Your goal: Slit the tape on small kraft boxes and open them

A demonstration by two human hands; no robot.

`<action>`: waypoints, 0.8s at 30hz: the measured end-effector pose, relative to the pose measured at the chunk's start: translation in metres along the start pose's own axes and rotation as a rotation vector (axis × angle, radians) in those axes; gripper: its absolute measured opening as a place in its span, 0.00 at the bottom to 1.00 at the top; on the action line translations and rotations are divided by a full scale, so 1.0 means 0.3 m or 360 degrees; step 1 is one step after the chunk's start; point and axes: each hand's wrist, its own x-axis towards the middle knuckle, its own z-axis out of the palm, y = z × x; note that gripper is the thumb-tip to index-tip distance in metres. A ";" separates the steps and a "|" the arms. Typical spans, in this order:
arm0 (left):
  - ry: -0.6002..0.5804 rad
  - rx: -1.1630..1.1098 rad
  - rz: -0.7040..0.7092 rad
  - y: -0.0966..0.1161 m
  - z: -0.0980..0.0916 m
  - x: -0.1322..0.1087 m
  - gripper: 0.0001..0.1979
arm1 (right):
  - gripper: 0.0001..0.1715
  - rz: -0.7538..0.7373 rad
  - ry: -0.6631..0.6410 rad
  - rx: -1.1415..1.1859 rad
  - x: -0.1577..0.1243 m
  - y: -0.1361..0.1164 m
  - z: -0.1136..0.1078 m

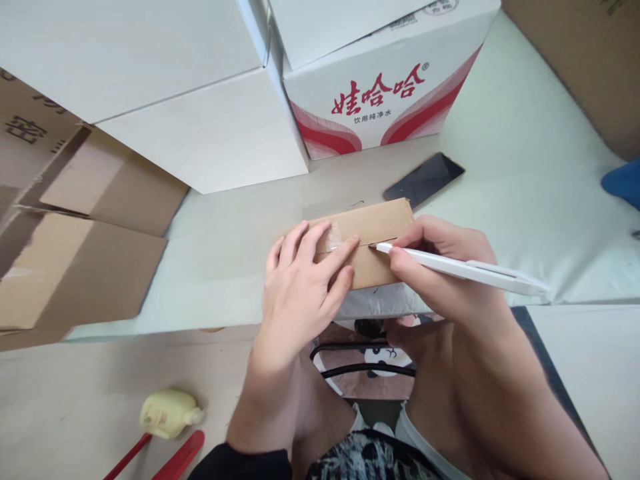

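A small brown cardboard box (pixel 367 223) lies near the front edge of the table, with a seam along its top and clear tape (pixel 331 237) over part of that seam. My left hand (pixel 305 280) rests on the box's left part, open, its fingers spread and lying flat. In my right hand (pixel 445 260) is a slim white pen-like tool (pixel 450 264), closed between thumb and fingers. Its short dark tip meets the seam just right of my left index finger. Whether that tip is a blade or a pen point I cannot tell.
A black phone (pixel 425 179) lies behind the box. Farther back stand a white and red carton (pixel 375 100) and large white boxes (pixel 210 133). Brown cartons (pixel 115 267) stand at the left. A yellow bottle (pixel 169 413) lies on the floor, lower left.
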 end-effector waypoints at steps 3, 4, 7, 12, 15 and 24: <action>-0.0014 -0.0002 0.0003 -0.002 -0.001 0.000 0.22 | 0.05 0.0035 -0.0033 -0.0015 -0.001 -0.003 -0.010; -0.0018 0.0001 0.0003 -0.003 -0.002 -0.001 0.22 | 0.05 0.0039 -0.0028 -0.0023 -0.002 -0.001 -0.013; -0.0023 0.0011 0.0004 -0.004 -0.004 -0.001 0.22 | 0.04 0.0043 -0.0011 -0.0055 -0.006 0.012 -0.017; -0.0029 0.0020 0.0022 -0.004 -0.005 -0.001 0.22 | 0.05 0.0072 -0.0020 -0.0075 -0.009 0.022 -0.024; -0.0036 0.0021 0.0024 -0.005 -0.005 -0.002 0.22 | 0.06 0.0110 -0.0036 -0.0059 -0.009 0.019 -0.030; -0.0003 -0.0003 0.0042 -0.006 0.000 -0.001 0.22 | 0.05 0.0133 -0.0049 -0.0019 -0.012 0.015 -0.038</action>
